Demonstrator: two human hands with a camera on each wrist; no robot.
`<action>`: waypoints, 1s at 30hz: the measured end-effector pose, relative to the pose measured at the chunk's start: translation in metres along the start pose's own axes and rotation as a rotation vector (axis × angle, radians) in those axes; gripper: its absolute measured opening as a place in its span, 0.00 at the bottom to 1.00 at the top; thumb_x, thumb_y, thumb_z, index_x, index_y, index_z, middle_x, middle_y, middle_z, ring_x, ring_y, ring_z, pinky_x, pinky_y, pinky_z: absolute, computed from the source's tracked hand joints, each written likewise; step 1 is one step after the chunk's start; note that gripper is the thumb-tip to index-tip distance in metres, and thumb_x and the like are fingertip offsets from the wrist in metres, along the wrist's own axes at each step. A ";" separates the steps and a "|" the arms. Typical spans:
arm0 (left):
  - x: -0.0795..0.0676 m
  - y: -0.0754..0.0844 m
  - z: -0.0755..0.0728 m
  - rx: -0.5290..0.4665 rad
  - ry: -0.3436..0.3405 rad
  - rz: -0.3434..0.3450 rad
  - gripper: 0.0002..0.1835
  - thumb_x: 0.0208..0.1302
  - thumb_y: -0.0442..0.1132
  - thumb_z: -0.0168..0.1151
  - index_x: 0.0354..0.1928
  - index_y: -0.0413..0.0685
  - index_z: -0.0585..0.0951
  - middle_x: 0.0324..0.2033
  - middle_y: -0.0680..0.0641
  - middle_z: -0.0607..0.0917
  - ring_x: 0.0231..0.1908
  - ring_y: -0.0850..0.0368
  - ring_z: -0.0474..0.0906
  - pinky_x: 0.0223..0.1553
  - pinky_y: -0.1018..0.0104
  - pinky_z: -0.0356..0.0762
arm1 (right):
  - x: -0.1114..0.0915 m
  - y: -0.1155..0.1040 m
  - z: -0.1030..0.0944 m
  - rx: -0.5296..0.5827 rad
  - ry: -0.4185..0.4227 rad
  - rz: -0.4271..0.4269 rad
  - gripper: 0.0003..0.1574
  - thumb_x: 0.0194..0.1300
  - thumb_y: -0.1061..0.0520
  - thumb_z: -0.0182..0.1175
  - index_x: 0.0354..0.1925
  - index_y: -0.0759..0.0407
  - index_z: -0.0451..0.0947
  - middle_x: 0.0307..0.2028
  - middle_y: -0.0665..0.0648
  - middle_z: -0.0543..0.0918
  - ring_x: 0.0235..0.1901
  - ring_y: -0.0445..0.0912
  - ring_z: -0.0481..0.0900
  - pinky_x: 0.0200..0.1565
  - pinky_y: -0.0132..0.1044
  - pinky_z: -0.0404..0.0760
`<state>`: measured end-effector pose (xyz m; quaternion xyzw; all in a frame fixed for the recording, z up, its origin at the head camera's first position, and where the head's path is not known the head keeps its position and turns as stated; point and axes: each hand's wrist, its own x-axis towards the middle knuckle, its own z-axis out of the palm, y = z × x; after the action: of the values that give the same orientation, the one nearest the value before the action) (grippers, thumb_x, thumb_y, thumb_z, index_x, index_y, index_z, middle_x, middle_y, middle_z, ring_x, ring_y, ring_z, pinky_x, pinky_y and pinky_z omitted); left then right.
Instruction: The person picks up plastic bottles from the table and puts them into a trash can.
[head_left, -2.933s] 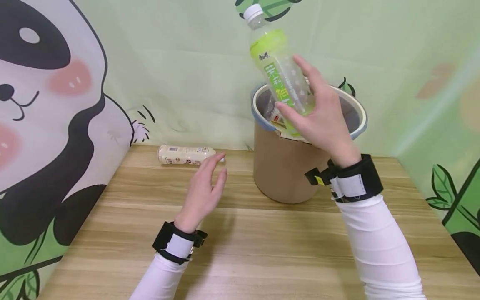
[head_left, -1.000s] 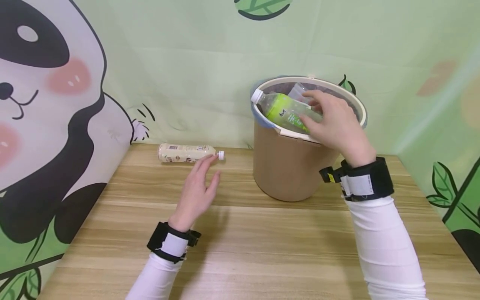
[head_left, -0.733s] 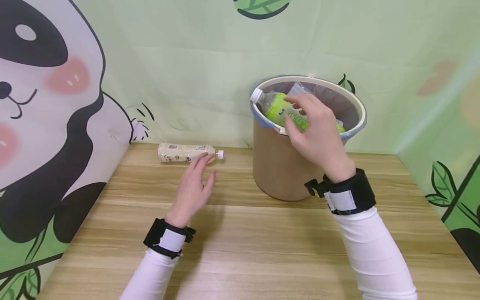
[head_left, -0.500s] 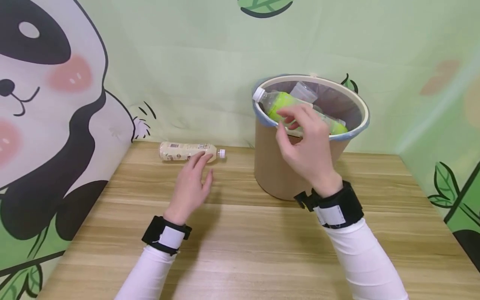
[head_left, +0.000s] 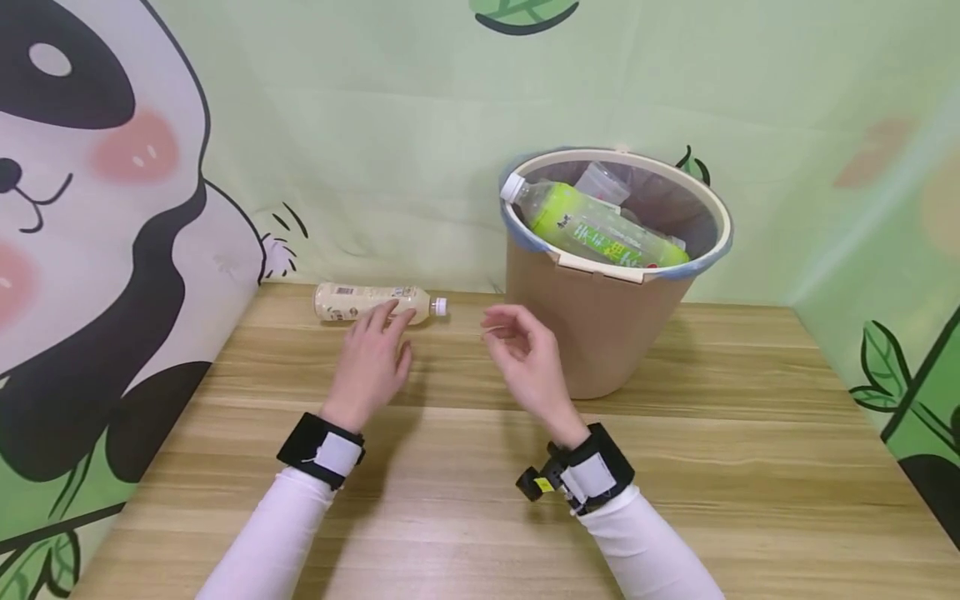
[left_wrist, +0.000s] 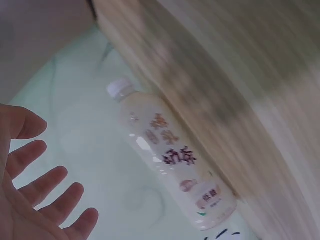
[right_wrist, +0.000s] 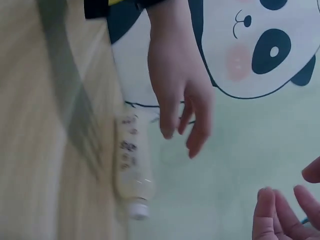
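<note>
A cream-labelled drink bottle [head_left: 341, 302] with a white cap lies on its side at the back of the table. My left hand [head_left: 367, 362] hovers just in front of it, fingers loosely bent and overlapping the label in the head view; the left wrist view shows a gap between fingers and bottle [left_wrist: 170, 155]. My right hand [head_left: 528, 358] is in front of the bin, fingers loosely curled around nothing. A green-labelled bottle [head_left: 600, 229] lies slanted in the mouth of the brown bin [head_left: 577, 325], its white cap at the left rim.
The bin has a cream rim [head_left: 712, 208] and a bluish liner folded over it. A clear plastic piece [head_left: 602, 183] lies behind the green bottle inside. A wall sheet with a printed panda [head_left: 67, 208] borders the wooden table [head_left: 465, 500] at back and sides.
My right hand lowered the green-labelled bottle into the bin, let it go, and moved left and down to the front of the bin. My left hand shifted slightly left along the cream-labelled bottle.
</note>
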<state>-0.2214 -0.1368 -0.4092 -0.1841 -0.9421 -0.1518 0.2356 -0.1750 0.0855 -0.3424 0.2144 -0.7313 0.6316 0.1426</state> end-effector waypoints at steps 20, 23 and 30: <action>0.032 -0.052 0.019 0.195 -0.211 -0.044 0.34 0.55 0.40 0.61 0.66 0.49 0.66 0.64 0.36 0.66 0.63 0.33 0.58 0.59 0.33 0.56 | -0.016 0.043 0.026 0.132 -0.024 0.333 0.26 0.61 0.72 0.52 0.59 0.69 0.67 0.51 0.69 0.75 0.48 0.60 0.76 0.51 0.49 0.78; 0.041 -0.056 0.021 0.208 -0.224 -0.052 0.34 0.53 0.39 0.62 0.66 0.50 0.66 0.63 0.36 0.67 0.62 0.32 0.58 0.59 0.33 0.56 | -0.019 0.031 0.026 0.094 -0.035 0.316 0.26 0.60 0.72 0.52 0.58 0.71 0.67 0.51 0.70 0.75 0.51 0.63 0.73 0.53 0.48 0.76; 0.055 -0.065 0.028 0.210 -0.302 -0.110 0.38 0.53 0.39 0.62 0.68 0.52 0.63 0.65 0.35 0.64 0.63 0.30 0.55 0.60 0.30 0.52 | -0.024 0.024 0.027 0.077 -0.057 0.298 0.26 0.58 0.74 0.50 0.57 0.73 0.67 0.50 0.71 0.75 0.50 0.63 0.74 0.54 0.47 0.76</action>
<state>-0.3044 -0.1688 -0.4183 -0.1274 -0.9861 -0.0358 0.1008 -0.1644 0.0648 -0.3795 0.1268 -0.7340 0.6670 0.0183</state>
